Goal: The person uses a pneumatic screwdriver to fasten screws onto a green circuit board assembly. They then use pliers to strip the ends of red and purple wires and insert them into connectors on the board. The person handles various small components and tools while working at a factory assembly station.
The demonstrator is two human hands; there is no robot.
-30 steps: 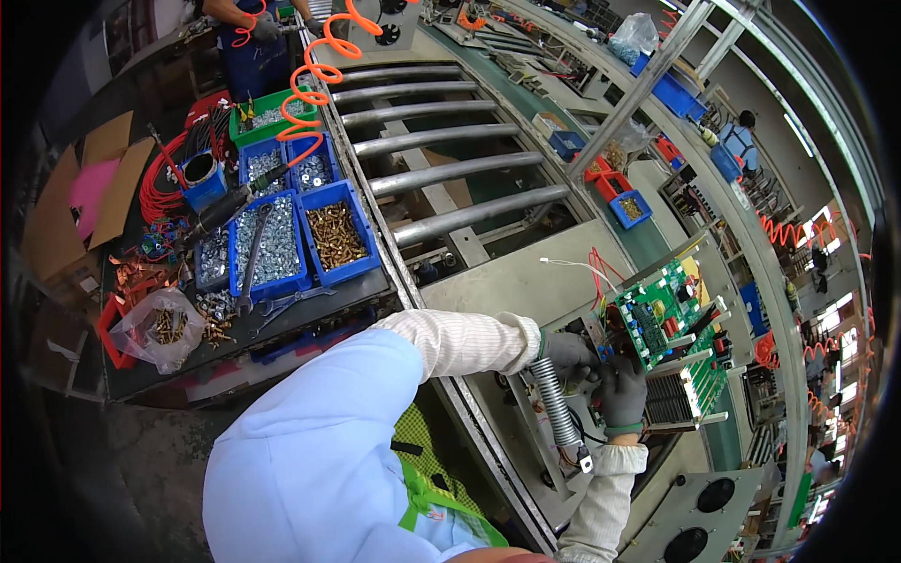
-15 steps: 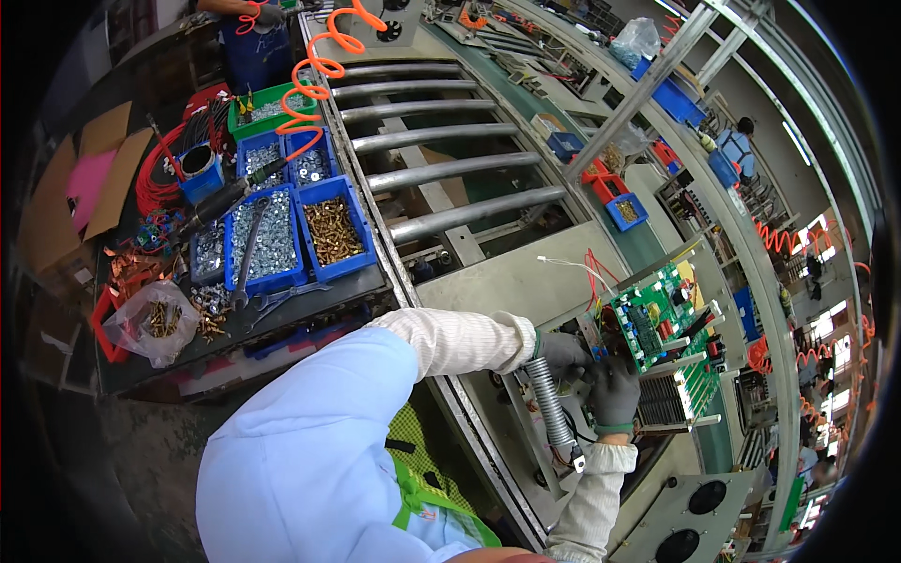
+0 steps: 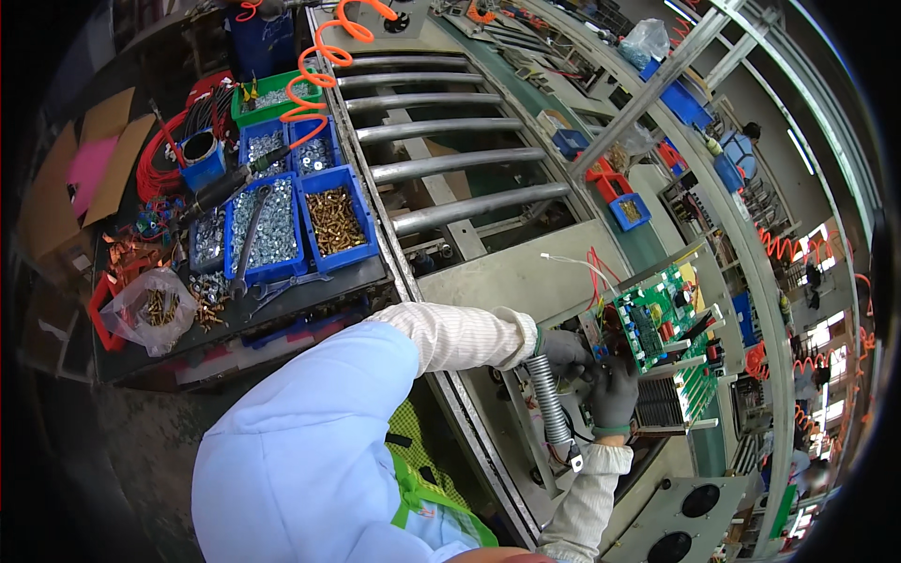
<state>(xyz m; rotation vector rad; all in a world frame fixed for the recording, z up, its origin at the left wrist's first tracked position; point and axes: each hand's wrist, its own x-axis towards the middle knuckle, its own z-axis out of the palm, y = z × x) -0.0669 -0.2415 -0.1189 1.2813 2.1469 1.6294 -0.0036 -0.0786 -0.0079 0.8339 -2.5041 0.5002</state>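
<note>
My left hand point(image 3: 564, 351) and my right hand point(image 3: 614, 390), both in grey gloves, meet inside an open metal unit. Their fingers are bent and close together beside the green circuit board point(image 3: 646, 328); whatever they pinch is too small and covered to make out. A silver ribbed coil point(image 3: 551, 399) with a metal end tab slants just below my left hand. To the right of my right hand sits a dark finned heat sink point(image 3: 661, 405). Loose red wires point(image 3: 595, 265) and a white wire with a plug rise from the unit behind the hands.
Steel conveyor rollers point(image 3: 450, 169) run away ahead. On the left bench stand blue bins of washers point(image 3: 272, 230) and brass-coloured bolts point(image 3: 333, 220), with wrenches point(image 3: 251, 244) and a power driver point(image 3: 221, 194) on a coiled orange hose point(image 3: 324, 58). A panel with two fans point(image 3: 678, 521) lies lower right.
The whole view has shifted slightly. Both hands stay at the same spot in the unit, with the right hand's fingers moved only a little.
</note>
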